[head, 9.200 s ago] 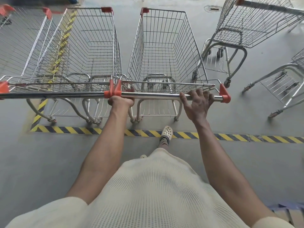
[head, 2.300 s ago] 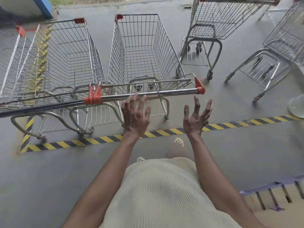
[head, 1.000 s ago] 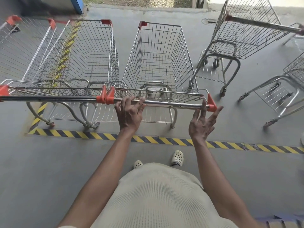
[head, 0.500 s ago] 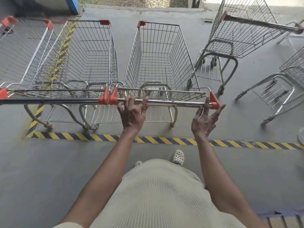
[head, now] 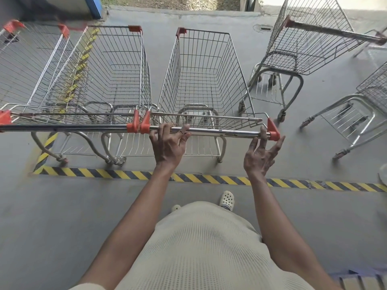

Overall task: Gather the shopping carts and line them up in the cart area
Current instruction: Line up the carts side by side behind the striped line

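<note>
The cart (head: 201,80) you are lining up stands dead ahead at 12 o'clock, inside the striped floor tape (head: 117,174), with its basket beside the neighbouring cart (head: 113,76) at 11 o'clock. The red end caps of the two handles look to be touching.

Your left hand (head: 168,147) lies on the handle bar (head: 219,132) with straight fingers draped over it, not wrapped. Your right hand (head: 259,160) is spread open just below the bar's right end, near the red cap (head: 272,130); one fingertip may touch the bar, but I cannot tell.

Expect a rigid steel wire frame on castors: likely light to roll while empty, but prone to swing sideways on the concrete floor (head: 62,216). The smooth metal bar may be slippery, so take hold with both hands set wide apart, close to the caps, for steering leverage. Avoid the basket wires, which would pinch fingers against the next cart.

Two loose carts wait at 1 o'clock (head: 310,45) and 2 o'clock (head: 374,84), both turned askew, well apart from the row.
</note>
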Demonstrator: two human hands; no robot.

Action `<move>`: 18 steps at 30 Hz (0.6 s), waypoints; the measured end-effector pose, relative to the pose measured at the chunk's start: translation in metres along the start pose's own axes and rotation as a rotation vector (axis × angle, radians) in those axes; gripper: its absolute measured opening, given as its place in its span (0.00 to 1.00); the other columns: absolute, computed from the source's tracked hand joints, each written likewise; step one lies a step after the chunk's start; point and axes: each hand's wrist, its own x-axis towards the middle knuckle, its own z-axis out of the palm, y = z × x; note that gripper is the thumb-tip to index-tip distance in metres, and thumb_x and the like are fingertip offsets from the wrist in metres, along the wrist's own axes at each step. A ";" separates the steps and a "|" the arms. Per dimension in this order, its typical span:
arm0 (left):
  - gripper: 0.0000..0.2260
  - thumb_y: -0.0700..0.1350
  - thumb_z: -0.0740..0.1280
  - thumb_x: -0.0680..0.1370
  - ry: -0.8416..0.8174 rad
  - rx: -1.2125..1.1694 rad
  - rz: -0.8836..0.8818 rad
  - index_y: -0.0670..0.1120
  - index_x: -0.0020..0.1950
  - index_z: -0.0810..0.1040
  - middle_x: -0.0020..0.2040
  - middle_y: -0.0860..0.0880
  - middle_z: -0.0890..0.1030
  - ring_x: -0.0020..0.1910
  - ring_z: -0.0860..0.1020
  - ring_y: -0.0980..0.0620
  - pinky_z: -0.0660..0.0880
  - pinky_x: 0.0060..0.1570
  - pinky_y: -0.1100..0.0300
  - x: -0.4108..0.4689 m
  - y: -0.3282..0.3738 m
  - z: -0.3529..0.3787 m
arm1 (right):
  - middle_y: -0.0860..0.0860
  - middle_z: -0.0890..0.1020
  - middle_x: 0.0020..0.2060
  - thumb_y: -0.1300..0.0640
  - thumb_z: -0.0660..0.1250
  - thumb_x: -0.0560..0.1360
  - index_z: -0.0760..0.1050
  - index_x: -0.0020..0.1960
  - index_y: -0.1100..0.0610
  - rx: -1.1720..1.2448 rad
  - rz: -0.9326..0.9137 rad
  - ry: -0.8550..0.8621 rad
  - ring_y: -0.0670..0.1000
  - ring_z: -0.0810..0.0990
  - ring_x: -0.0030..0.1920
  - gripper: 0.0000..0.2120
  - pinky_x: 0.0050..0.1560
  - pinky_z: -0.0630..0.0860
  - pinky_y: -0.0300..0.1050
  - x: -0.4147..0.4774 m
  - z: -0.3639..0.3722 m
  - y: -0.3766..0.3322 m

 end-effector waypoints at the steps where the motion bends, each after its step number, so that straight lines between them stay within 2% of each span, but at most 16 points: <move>1: 0.13 0.61 0.65 0.80 -0.003 0.004 -0.001 0.63 0.63 0.81 0.62 0.48 0.78 0.64 0.74 0.47 0.63 0.60 0.47 0.000 0.000 0.001 | 0.51 0.40 0.82 0.41 0.53 0.86 0.57 0.77 0.28 -0.001 -0.001 0.002 0.57 0.52 0.81 0.20 0.72 0.61 0.68 0.001 0.000 0.001; 4: 0.14 0.60 0.64 0.82 -0.002 0.012 0.006 0.62 0.65 0.80 0.62 0.48 0.78 0.65 0.73 0.47 0.64 0.60 0.47 -0.001 0.000 0.000 | 0.52 0.40 0.82 0.41 0.53 0.86 0.57 0.77 0.29 0.003 0.007 0.007 0.57 0.52 0.81 0.21 0.72 0.61 0.67 0.001 0.001 0.001; 9: 0.13 0.51 0.64 0.83 0.119 -0.061 0.127 0.54 0.67 0.81 0.64 0.47 0.79 0.67 0.74 0.46 0.65 0.63 0.47 -0.009 0.011 -0.005 | 0.56 0.42 0.82 0.40 0.55 0.85 0.58 0.79 0.33 0.006 -0.018 0.075 0.60 0.49 0.81 0.23 0.73 0.61 0.63 0.001 -0.001 0.002; 14: 0.11 0.47 0.67 0.81 0.188 -0.173 0.048 0.52 0.63 0.83 0.61 0.50 0.80 0.65 0.75 0.48 0.65 0.63 0.48 -0.013 0.011 -0.010 | 0.54 0.42 0.83 0.39 0.55 0.85 0.57 0.78 0.31 0.009 -0.016 0.069 0.59 0.49 0.81 0.23 0.73 0.59 0.64 0.002 -0.002 -0.001; 16: 0.09 0.45 0.67 0.79 0.217 -0.278 -0.106 0.52 0.56 0.85 0.54 0.52 0.81 0.58 0.76 0.50 0.65 0.58 0.52 -0.016 0.006 -0.011 | 0.53 0.42 0.83 0.38 0.54 0.85 0.56 0.78 0.29 -0.038 -0.048 0.061 0.59 0.47 0.81 0.22 0.73 0.57 0.67 0.002 -0.001 0.000; 17: 0.08 0.44 0.66 0.78 0.244 -0.403 -0.276 0.52 0.50 0.85 0.49 0.52 0.81 0.53 0.76 0.50 0.67 0.55 0.53 -0.017 0.004 -0.012 | 0.52 0.42 0.83 0.37 0.53 0.85 0.57 0.77 0.29 -0.064 -0.064 0.055 0.59 0.47 0.81 0.22 0.73 0.57 0.67 0.001 -0.001 0.001; 18: 0.08 0.43 0.65 0.75 0.277 -0.598 -0.531 0.51 0.44 0.84 0.44 0.52 0.81 0.48 0.77 0.49 0.70 0.51 0.54 -0.015 0.003 -0.016 | 0.51 0.42 0.83 0.37 0.53 0.84 0.58 0.77 0.29 -0.086 -0.075 0.048 0.58 0.46 0.81 0.21 0.72 0.56 0.67 0.001 0.000 0.000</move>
